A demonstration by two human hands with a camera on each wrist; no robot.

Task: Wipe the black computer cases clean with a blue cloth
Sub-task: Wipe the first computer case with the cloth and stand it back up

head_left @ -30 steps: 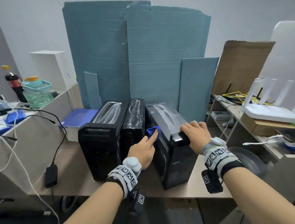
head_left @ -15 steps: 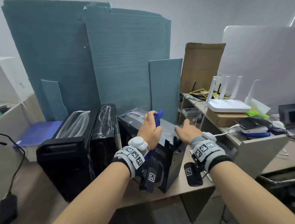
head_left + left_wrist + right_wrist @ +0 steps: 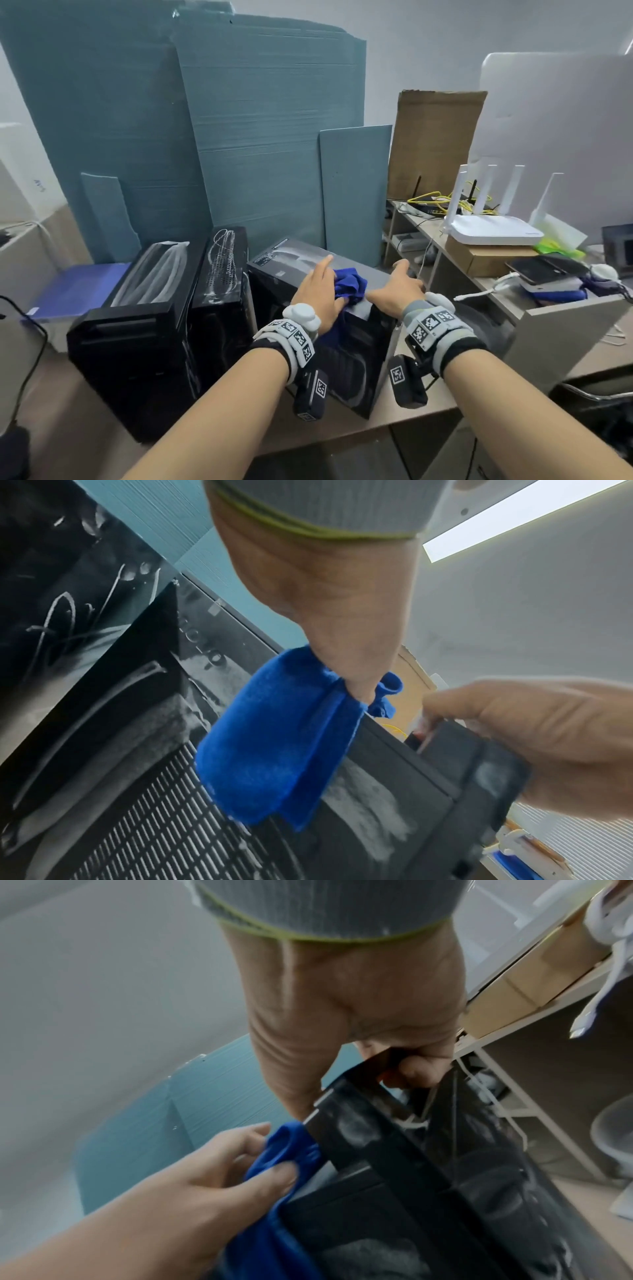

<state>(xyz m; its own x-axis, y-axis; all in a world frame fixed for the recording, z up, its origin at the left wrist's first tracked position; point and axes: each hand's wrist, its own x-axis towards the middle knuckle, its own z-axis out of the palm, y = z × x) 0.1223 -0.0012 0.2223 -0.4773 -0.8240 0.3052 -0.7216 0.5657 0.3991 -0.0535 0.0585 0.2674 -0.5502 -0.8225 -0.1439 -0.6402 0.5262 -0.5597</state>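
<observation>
Panels: tall blue-grey corrugated sheets (image 3: 267,137) leaned on the wall behind everything, well back from the work.
Desk: brown top (image 3: 342,431) carried three black computer cases standing side by side.
Left case (image 3: 137,325): dust streaks showed on its top; untouched by either hand.
Middle case (image 3: 222,274): narrow, perforated top, pressed between its neighbours.
Right case (image 3: 356,359): the one being wiped, with smeared dust on its vented side in the left wrist view. It looked heavy, rigid and smooth-sided, so I judged it best steadied at a top edge rather than the slick panels.
Router: white, four antennas (image 3: 493,229), on a cardboard box on the side shelf, clear of the job.
Right hand (image 3: 397,291): fingers hooked over the far top edge of the right case, gripping it to steady it.
Left hand (image 3: 318,298): fingers closed on the cloth, pressing it onto the case's top near the front.
Blue cloth (image 3: 349,286): soft, bunched, part draping down the case's side; light and limp, best kept wadded in the palm.
</observation>
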